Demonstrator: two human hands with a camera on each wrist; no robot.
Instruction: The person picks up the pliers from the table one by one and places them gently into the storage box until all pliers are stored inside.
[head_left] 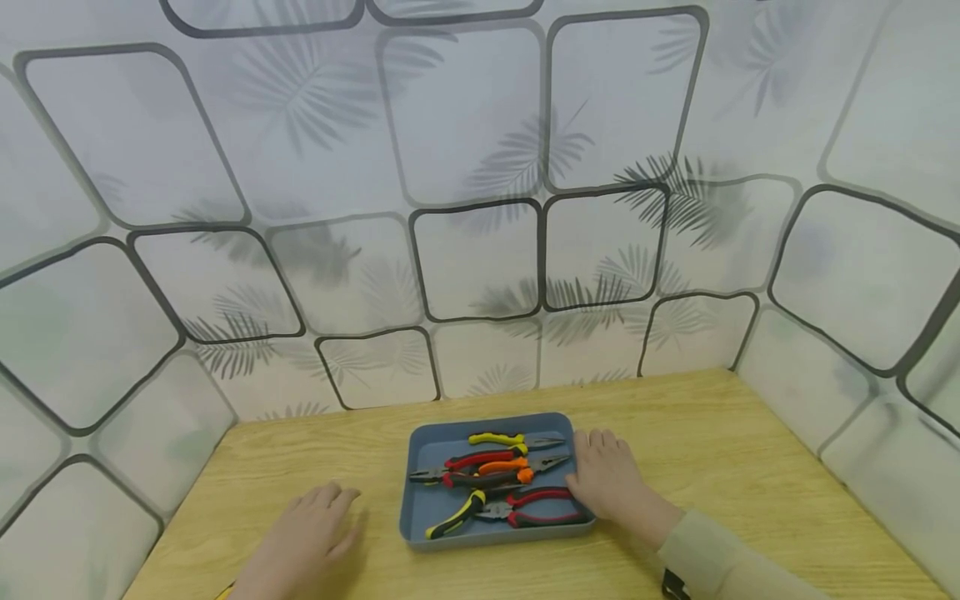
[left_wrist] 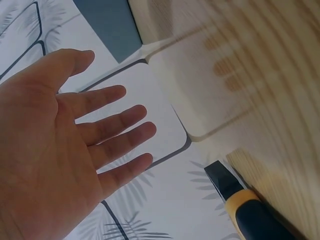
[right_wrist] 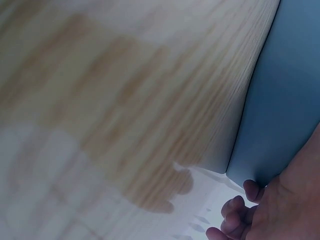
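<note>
A blue-grey tray (head_left: 442, 542) sits on the wooden table, with several pliers inside. Needle-nose pliers with yellow handles (head_left: 497, 438) lie at its back. Red-and-black pliers (head_left: 487, 458) and orange-handled pliers (head_left: 504, 467) overlap in the middle. In front are yellow-and-black pliers (head_left: 457, 517) and another red-and-black pair (head_left: 542, 496). My right hand (head_left: 611, 475) holds the tray's right side, thumb at the rim and fingers along the outer wall; the right wrist view shows those fingers (right_wrist: 232, 215) bent. Left of the tray, my left hand (head_left: 307, 533) is empty, its fingers spread in the left wrist view.
A black-and-yellow tool (left_wrist: 245, 205) shows near the left hand in the left wrist view. Pale patterned fabric (head_left: 480, 258) encloses the table (head_left: 322, 433) at the back and both sides. A light sleeve (head_left: 712, 554) covers my right forearm.
</note>
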